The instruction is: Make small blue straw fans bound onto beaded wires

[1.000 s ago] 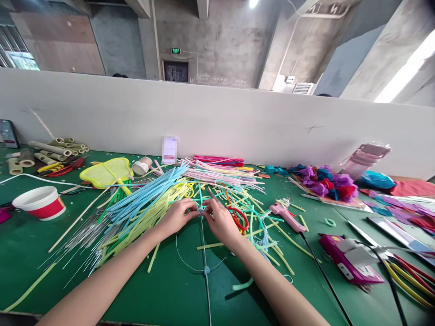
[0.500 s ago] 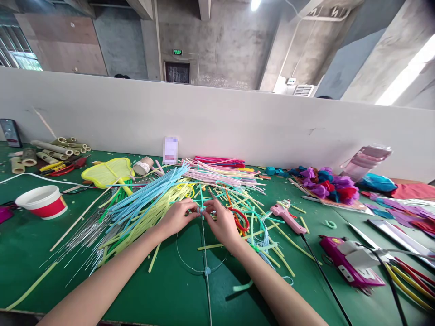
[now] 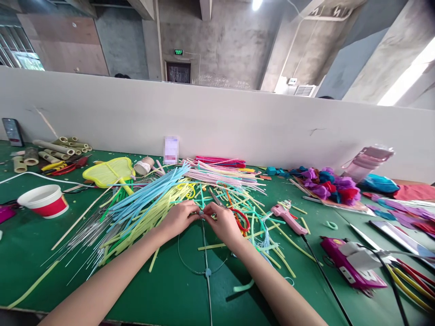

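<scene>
The thin stem [image 3: 205,249] is pinched at its far end by nearly closed left hand [image 3: 181,217] and right hand [image 3: 222,222] alike, aimed lengthwise at the surface's [image 3: 163,290] near edge.

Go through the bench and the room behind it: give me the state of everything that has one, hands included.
Left hand: fingertips pinched at the thin rod's upper end
Right hand: fingertips pinched there too
Thin rod: held at its upper end
Paper cup: upright, no lid
Glue gun: lying down
Red-handled scissors: partly hidden, open or shut unclear
Exit sign: lit
Ceiling light: on
</scene>
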### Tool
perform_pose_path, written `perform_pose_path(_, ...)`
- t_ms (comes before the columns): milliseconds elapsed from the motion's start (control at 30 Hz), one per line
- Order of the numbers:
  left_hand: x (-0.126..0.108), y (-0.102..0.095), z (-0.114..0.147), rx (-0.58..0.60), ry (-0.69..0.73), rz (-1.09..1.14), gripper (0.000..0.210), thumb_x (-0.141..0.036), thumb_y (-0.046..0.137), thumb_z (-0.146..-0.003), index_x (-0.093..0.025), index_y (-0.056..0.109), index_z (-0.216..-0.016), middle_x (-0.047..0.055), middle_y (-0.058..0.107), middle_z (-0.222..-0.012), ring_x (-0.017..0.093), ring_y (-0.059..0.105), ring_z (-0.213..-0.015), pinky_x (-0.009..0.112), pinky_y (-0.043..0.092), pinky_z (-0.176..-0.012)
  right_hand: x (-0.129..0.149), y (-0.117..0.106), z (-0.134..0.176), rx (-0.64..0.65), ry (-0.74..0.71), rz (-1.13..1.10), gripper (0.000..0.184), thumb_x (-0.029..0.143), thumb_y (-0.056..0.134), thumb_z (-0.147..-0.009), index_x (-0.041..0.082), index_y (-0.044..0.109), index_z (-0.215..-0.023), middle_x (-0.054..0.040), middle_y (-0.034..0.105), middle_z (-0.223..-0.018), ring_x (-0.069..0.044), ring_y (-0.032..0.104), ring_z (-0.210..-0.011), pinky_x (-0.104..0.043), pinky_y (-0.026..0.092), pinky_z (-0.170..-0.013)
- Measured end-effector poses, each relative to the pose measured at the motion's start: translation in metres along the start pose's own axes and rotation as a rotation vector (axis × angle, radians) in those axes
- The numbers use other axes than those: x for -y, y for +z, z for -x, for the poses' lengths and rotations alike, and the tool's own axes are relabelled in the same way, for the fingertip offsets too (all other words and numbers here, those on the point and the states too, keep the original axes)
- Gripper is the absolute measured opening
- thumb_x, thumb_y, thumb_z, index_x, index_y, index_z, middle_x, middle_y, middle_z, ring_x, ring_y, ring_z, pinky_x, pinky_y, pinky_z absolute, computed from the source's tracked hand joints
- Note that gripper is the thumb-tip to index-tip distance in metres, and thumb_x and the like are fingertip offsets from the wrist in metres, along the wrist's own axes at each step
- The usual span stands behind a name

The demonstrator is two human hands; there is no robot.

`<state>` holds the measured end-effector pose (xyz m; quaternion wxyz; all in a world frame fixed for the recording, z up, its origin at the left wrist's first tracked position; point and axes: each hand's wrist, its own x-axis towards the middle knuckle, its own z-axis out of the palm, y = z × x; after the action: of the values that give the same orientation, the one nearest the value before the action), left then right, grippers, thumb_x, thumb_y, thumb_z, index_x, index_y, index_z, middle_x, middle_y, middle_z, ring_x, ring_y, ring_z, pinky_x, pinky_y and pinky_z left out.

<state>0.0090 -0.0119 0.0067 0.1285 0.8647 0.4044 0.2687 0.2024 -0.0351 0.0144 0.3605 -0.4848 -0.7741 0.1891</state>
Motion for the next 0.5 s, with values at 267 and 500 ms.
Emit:
perform_pose_path(267, -0.0007, 0.0002, -0.0005, -0.025, -0.016, 0.110, 0.016, -0.028, 0.057, -0.097, -0.020, 0.071, -0.093, 0.005, 0.072, -0.097, 0.022, 0.066, -0.094, 0.032, 0.049, -0.085, -0.0042, -0.0034, -0.0011, 0.016, 0.087, -0.106, 0.006, 0.018, 0.068, -0.083, 0.022, 0.071, -0.086, -0.0011, 0.077, -0.081, -0.019, 0.073, -0.077, -0.028, 0.052, -0.071)
perform_pose_path(500, -0.0016, 0.0007, -0.0005, -0.031, 0.003, 0.060, 0.019, -0.026, 0.052, -0.099, -0.019, 0.069, -0.092, 0.006, 0.068, -0.095, 0.021, 0.064, -0.089, 0.031, 0.049, -0.080, -0.0042, -0.0002, -0.0011, 0.001, 0.082, -0.144, 0.007, 0.018, 0.068, -0.083, 0.023, 0.069, -0.089, -0.0016, 0.077, -0.084, -0.020, 0.074, -0.080, -0.030, 0.053, -0.074)
